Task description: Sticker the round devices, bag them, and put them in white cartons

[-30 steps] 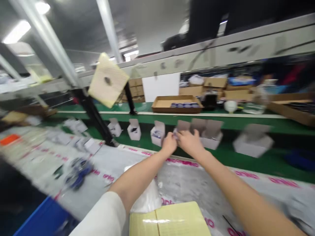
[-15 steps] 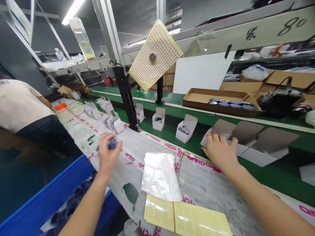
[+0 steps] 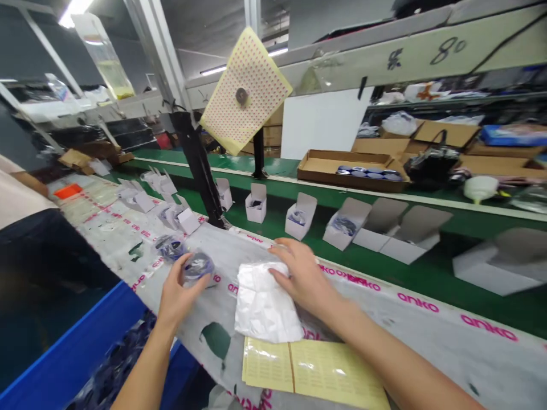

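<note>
My left hand (image 3: 182, 293) has its thumb and fingers around a round, blue-and-clear plastic-wrapped item (image 3: 199, 266) on the table; its exact kind is unclear. Just behind it lies a second wrapped round item (image 3: 171, 248). My right hand (image 3: 301, 276) hovers at the right edge of a stack of thin white plastic sheets or bags (image 3: 265, 307), its thumb apart from the fingers and nothing seen in it. Along the green belt stand white boxes with raised lids; one box (image 3: 344, 225) holds a wrapped blue item.
Yellow sticker sheets (image 3: 325, 370) under a rubber band lie in front of the white stack. A blue bin (image 3: 85, 341) of wrapped items stands at lower left. A black-wrapped post (image 3: 196, 165) rises beside the belt (image 3: 277, 219). Another person (image 3: 25, 228) is at far left.
My right hand has left the box on the belt and come left to the white stack. My left hand stays at the wrapped round item. The view has turned right.
</note>
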Available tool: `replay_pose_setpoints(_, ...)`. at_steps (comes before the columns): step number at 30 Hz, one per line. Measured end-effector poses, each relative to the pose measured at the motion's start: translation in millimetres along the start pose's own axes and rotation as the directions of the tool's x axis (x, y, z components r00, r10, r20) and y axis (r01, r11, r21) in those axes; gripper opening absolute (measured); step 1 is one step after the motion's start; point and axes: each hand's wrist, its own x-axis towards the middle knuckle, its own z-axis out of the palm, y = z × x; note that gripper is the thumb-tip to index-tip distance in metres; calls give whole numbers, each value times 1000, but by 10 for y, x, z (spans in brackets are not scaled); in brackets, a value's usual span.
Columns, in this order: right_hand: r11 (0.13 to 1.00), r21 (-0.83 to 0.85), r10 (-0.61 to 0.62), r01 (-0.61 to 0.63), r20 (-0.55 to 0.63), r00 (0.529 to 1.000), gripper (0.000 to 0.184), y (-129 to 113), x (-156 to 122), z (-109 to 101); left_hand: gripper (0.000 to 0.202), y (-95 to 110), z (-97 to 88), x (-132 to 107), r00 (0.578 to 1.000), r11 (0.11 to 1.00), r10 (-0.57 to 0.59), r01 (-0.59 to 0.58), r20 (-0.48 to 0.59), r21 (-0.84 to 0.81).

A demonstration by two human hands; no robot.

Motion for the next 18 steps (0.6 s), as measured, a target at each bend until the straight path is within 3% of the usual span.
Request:
replay_pose_setpoints(3, 948, 315, -18, -42, 187, 982, 70, -203, -22, -22, 63, 388, 356, -175, 980, 979, 56, -15, 192, -205)
replay_pose_setpoints(5, 886, 457, -25, -81, 221, 975, 92, -262, -22, -48, 65, 582, 577, -282, 958, 962, 72, 7, 279, -273)
replay_pose_setpoints(7, 826, 551, 34, -119, 162, 986, 88, -255, -45, -70, 68, 722, 754, -380, 938, 947, 93, 21, 334, -322)
replay_pose_setpoints(9, 743, 649, 147, -164, 81, 986, 73, -204, -99, -92, 70, 817, 873, -460, 919, 928, 140, 8, 369, -372)
replay_pose_setpoints(13, 549, 811, 305, -201, 30, 952, 64, -62, -251, -158, 76, 908, 976, -526, 891, 875, 272, -70, 365, -480)
replay_pose_setpoints(15, 576, 795, 316, -191, -1, 949, 65, 14, -333, -201, 73, 932, 1005, -532, 868, 869, 302, -80, 395, -489)
replay_pose_setpoints(18, 724, 651, 317, -227, -21, 948, 66, 163, -503, -256, 52, 998, 1034, -572, 772, 893, 346, -98, 532, -439)
